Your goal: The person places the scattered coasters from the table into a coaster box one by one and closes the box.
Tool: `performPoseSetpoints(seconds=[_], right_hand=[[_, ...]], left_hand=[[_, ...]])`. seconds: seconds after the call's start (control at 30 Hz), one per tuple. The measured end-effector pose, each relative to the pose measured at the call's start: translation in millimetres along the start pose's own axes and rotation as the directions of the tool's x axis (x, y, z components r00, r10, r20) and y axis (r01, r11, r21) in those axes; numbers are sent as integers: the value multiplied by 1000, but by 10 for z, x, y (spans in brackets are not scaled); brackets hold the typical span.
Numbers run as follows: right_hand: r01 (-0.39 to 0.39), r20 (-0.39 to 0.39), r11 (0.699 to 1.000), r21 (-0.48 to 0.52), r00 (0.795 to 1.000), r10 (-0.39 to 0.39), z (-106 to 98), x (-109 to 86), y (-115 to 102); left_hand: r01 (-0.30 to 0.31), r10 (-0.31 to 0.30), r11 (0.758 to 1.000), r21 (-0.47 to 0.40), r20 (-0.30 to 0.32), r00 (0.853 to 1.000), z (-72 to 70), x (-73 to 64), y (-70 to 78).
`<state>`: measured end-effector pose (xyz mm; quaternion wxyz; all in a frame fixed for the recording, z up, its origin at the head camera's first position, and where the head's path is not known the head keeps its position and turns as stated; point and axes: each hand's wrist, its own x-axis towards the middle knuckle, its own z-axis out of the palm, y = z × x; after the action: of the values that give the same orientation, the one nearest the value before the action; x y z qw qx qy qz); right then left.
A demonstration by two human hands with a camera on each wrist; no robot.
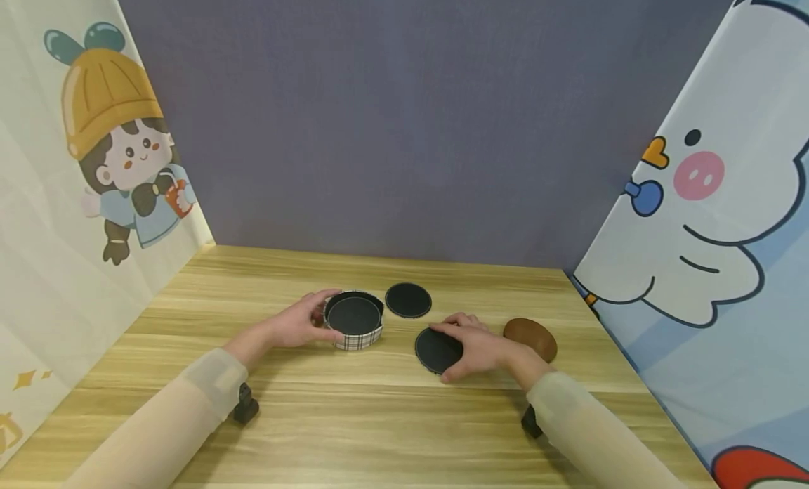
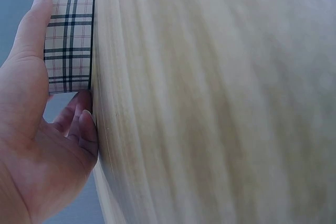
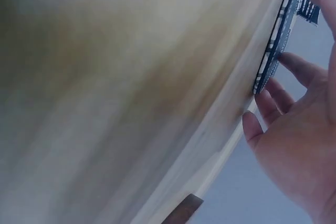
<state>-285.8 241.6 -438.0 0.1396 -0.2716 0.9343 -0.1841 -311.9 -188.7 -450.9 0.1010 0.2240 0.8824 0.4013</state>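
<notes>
Steadying the box, taking hold of a coaster.
Your left hand (image 1: 306,322) curls round the plaid box (image 1: 358,341); your half-open right hand (image 1: 479,346) pinches a black coaster (image 1: 435,350) on the table (image 1: 354,426). Lifting probably calls for even rim pressure.

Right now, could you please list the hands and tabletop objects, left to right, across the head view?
Left hand, plaid round holder, far black disc, near black disc, right hand, brown oval object.

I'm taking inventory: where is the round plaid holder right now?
In the head view, the round plaid holder is on the table just left of centre, gripped by the left hand, with the farther black disc close on its right.
</notes>
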Motion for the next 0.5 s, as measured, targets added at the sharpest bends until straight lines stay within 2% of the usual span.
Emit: performPoseSetpoints(seconds=[0.27, 0.5], right_hand=[[3, 45, 1000, 0, 999, -3, -48, 28, -2], [2, 25, 1000, 4, 1000, -2, -43, 32, -5]], left_hand=[[-1, 1, 1000, 6, -1, 1000, 2, 7, -11], [-5, 5, 1000, -1, 1, 1000, 7, 11, -20]])
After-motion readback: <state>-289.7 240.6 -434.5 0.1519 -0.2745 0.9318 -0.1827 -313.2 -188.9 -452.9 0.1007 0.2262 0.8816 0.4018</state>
